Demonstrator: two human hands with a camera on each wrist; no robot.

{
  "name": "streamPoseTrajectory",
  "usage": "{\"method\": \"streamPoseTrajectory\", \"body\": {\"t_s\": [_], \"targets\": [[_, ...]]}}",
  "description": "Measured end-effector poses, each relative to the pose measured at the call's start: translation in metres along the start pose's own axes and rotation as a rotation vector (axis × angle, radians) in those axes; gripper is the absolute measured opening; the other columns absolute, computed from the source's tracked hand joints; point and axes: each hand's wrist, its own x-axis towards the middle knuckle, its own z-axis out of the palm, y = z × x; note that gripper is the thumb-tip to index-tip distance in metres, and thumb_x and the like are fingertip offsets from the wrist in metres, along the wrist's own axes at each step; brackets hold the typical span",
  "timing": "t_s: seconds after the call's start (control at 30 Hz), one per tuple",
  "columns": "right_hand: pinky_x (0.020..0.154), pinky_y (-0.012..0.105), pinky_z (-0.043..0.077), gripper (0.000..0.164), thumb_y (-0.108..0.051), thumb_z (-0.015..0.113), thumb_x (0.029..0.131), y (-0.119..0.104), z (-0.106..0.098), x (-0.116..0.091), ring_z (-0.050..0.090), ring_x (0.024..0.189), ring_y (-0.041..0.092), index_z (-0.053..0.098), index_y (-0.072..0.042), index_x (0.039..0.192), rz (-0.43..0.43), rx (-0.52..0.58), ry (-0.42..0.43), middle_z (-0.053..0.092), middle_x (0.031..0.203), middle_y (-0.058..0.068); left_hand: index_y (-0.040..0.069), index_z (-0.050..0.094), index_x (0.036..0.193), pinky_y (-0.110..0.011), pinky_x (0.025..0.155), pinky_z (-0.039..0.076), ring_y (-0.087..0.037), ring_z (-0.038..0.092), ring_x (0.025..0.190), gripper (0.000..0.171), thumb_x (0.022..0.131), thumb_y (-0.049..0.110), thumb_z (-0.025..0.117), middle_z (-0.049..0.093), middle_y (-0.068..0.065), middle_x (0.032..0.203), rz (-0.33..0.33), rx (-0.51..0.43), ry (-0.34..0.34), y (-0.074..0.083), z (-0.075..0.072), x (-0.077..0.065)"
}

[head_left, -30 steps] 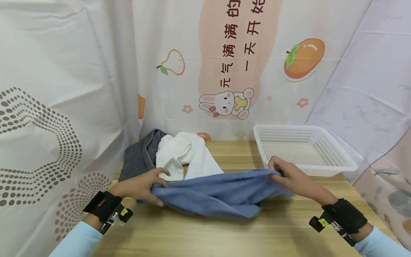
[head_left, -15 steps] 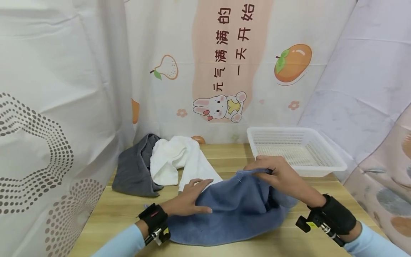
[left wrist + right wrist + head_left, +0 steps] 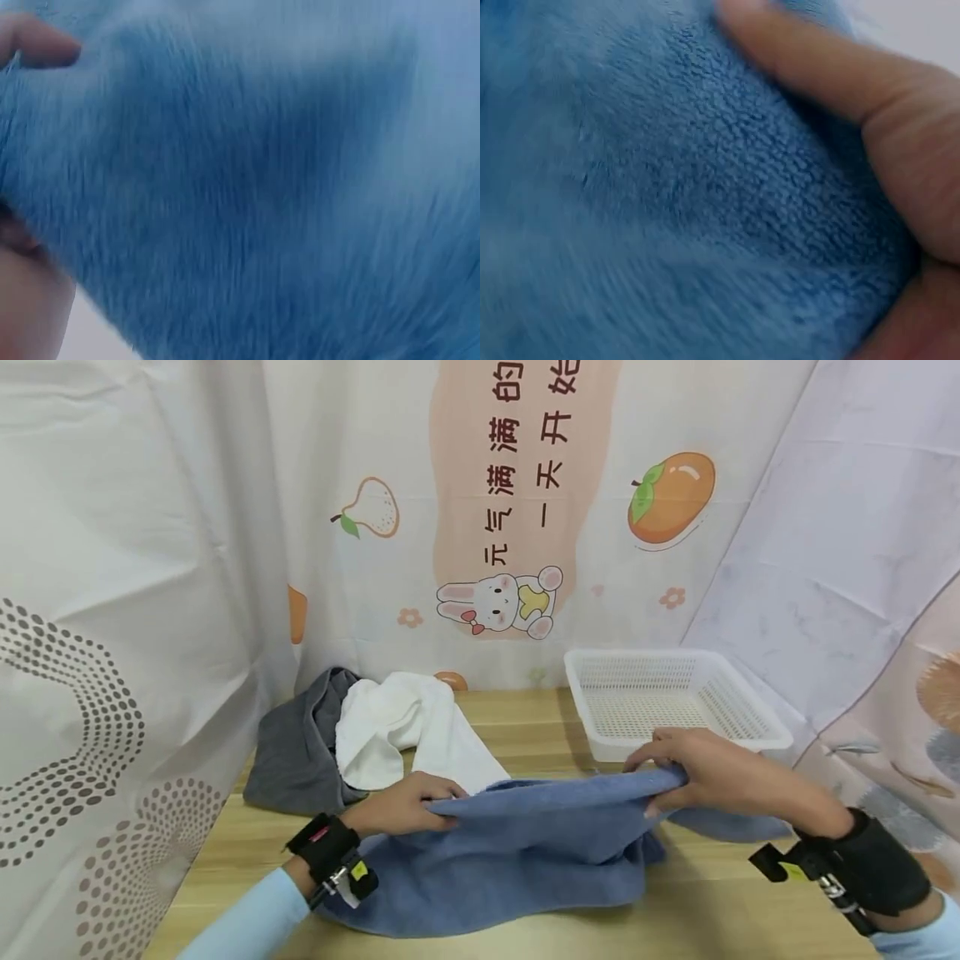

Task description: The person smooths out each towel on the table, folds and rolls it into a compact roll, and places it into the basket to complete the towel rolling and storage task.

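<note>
A blue towel [image 3: 510, 868] stretches between both hands, its upper edge raised and its lower part spread low over the table. My left hand [image 3: 405, 806] pinches the left end of that edge, fingers over the top and thumb beneath. At the other end my right hand [image 3: 708, 772] grips the edge between thumb and fingers; a flap of cloth hangs out behind it to the right. In the left wrist view the blue pile [image 3: 247, 187] fills most of the picture. The right wrist view shows the thumb [image 3: 817, 60] lying across the cloth.
A grey towel [image 3: 292, 756] lies at the back left of the wooden table [image 3: 517, 718]. Beside it is a crumpled white towel [image 3: 382, 727], partly behind the blue one. A white plastic basket [image 3: 600, 752] stands at the back right, just beyond my right hand.
My left hand has gone from spread fingers on the cloth to pinching its edge. The right hand has moved right, and the bunched towel is now pulled into a straighter edge.
</note>
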Motion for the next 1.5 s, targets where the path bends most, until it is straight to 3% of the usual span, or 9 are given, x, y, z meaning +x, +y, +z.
{"method": "streamPoseTrajectory", "body": {"t_s": [0.13,0.3,0.4,0.57,0.73,0.83,0.97,1.27,1.5], "targets": [[0.073,0.028,0.054,0.048,-0.014,0.087,0.083,0.002,0.004,-0.003,0.066,0.095,0.006,0.069,-0.021,0.127,0.012,0.029,-0.031,0.070,0.108,-0.013,0.013,0.071,0.090,-0.035,0.093,0.043,-0.015,0.054,0.118,0.009,0.097,0.014,0.066,0.060,0.007,0.134,0.002,-0.136,-0.043,0.017,-0.002,-0.013],[0.076,0.022,0.052,0.081,0.028,0.068,0.069,-0.013,0.013,0.009,0.070,0.097,0.008,0.065,-0.024,0.132,-0.165,0.145,0.145,0.074,0.106,-0.013,-0.009,0.063,0.108,-0.037,0.098,0.048,-0.015,0.061,0.115,0.044,0.111,0.032,0.048,0.067,-0.008,0.122,0.083,-0.408,-0.247,0.025,0.024,-0.002],[0.072,0.021,0.050,0.084,0.032,0.060,0.070,-0.026,0.012,0.019,0.069,0.093,0.008,0.065,-0.024,0.133,-0.217,0.187,0.214,0.073,0.104,-0.013,-0.001,0.055,0.134,-0.036,0.089,0.055,-0.014,0.066,0.101,0.038,0.108,0.027,0.056,0.068,-0.008,0.119,0.043,-0.454,-0.348,0.022,0.041,0.004],[0.062,0.023,0.047,0.080,0.029,0.060,0.070,-0.039,0.011,0.022,0.066,0.083,0.005,0.068,-0.026,0.129,-0.135,0.164,0.266,0.071,0.099,-0.015,0.025,0.051,0.148,-0.029,0.093,0.048,-0.007,0.052,0.111,0.055,0.098,0.027,0.074,0.053,0.003,0.137,0.081,-0.005,-0.368,0.017,0.064,0.006],[0.058,0.024,0.047,0.053,0.015,0.074,0.075,-0.039,0.013,0.016,0.058,0.068,0.000,0.075,-0.027,0.108,-0.051,0.077,0.316,0.068,0.086,-0.019,0.023,0.068,0.114,-0.036,0.097,0.031,-0.001,0.047,0.105,0.032,0.094,0.048,0.073,0.059,0.012,0.112,0.185,0.492,-0.277,0.006,0.072,0.007],[0.063,0.025,0.050,0.038,0.004,0.083,0.076,-0.027,0.011,0.007,0.058,0.073,-0.001,0.075,-0.027,0.096,-0.019,-0.012,0.344,0.066,0.085,-0.020,0.024,0.065,0.102,-0.033,0.088,0.030,0.004,0.045,0.079,0.027,0.098,0.051,0.067,0.050,0.019,0.084,0.175,0.581,-0.204,-0.003,0.053,-0.001],[0.065,0.026,0.049,0.033,0.000,0.085,0.078,0.001,0.007,-0.013,0.057,0.076,0.000,0.074,-0.027,0.093,0.086,-0.018,0.283,0.066,0.087,-0.019,0.023,0.067,0.102,-0.023,0.081,0.041,0.003,0.052,0.077,0.014,0.103,0.037,0.064,0.056,0.017,0.084,0.169,0.449,-0.110,-0.005,0.003,-0.025],[0.063,0.029,0.052,0.015,-0.007,0.078,0.090,0.058,-0.005,-0.056,0.063,0.079,0.006,0.076,-0.016,0.103,0.248,0.240,0.014,0.072,0.094,-0.007,0.025,0.042,0.066,-0.022,0.057,0.035,0.002,0.032,0.054,0.045,0.094,0.036,0.076,0.028,0.016,0.063,0.018,0.430,0.160,0.020,-0.099,-0.098],[0.062,0.033,0.050,0.007,-0.012,0.064,0.102,0.065,-0.042,-0.064,0.062,0.077,0.017,0.070,-0.009,0.101,0.194,0.486,-0.254,0.064,0.089,0.003,0.029,0.063,0.082,-0.026,0.060,0.046,-0.004,0.051,0.060,0.020,0.090,0.030,0.081,0.054,0.012,0.070,-0.098,0.438,0.253,0.061,-0.138,-0.140]]}}
